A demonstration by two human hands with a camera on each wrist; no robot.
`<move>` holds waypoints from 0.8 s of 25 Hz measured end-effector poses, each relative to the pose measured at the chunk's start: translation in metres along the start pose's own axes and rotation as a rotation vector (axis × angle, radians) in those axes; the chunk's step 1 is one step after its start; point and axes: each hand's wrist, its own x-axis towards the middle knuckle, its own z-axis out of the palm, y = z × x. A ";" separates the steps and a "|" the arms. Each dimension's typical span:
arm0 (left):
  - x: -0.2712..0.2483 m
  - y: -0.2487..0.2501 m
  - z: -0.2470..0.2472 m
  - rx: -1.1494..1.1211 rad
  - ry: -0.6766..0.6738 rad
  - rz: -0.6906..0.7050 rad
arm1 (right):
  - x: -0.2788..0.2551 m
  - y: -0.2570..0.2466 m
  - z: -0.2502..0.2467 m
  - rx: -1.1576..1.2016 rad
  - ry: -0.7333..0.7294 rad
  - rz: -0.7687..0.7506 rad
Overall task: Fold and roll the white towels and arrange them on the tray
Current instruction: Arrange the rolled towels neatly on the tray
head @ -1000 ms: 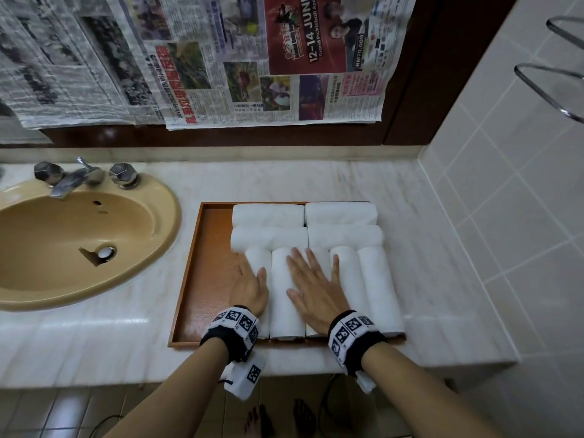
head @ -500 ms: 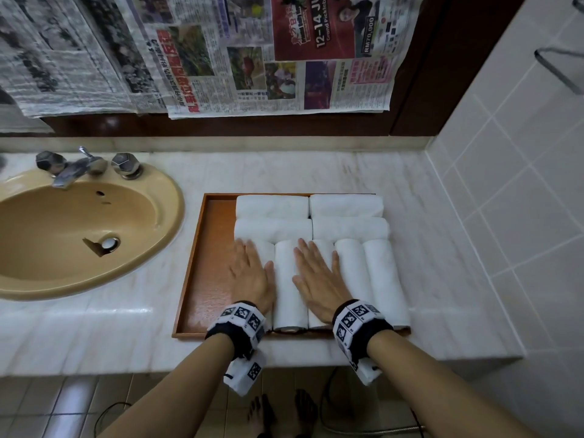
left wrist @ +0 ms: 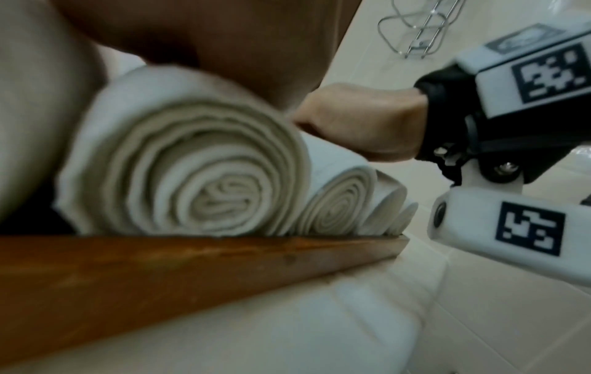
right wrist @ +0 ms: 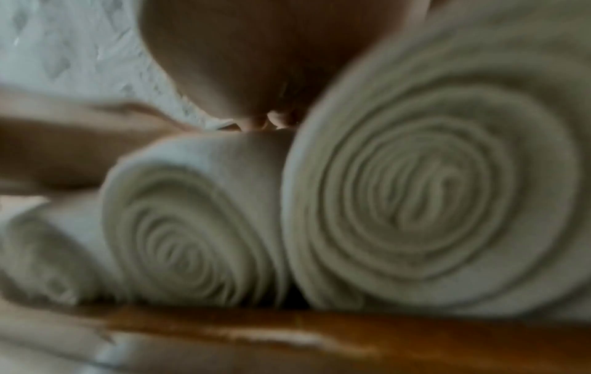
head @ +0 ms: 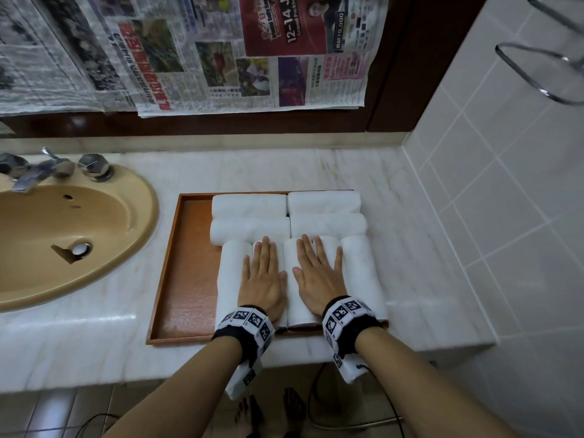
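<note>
Head view: both hands lie flat, palms down, on the near row of rolled towels.
Left hand (head: 263, 278): fingers straight and together, pressing a roll, gripping nothing.
Right hand (head: 317, 277): fingers straight, slightly spread, pressing rolls, gripping nothing.
Towels (head: 249, 204): 9 white rolls on the wooden tray (head: 186, 267).
Tray: on the bench (head: 410, 248).

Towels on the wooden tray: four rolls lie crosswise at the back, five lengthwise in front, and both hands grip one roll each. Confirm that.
Not quite. The head view shows the left hand and right hand resting flat, fingers straight, on the front towels, not gripping. The counts and the tray are right.
</note>
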 end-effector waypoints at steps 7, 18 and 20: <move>0.015 0.055 0.010 -0.038 -0.048 0.168 | -0.011 0.068 -0.007 0.009 0.022 0.185; 0.027 0.022 -0.024 -0.222 0.062 0.062 | -0.019 0.061 -0.017 0.292 0.042 0.444; 0.033 -0.026 -0.049 -0.213 0.197 -0.227 | -0.025 0.056 -0.021 0.454 -0.015 0.653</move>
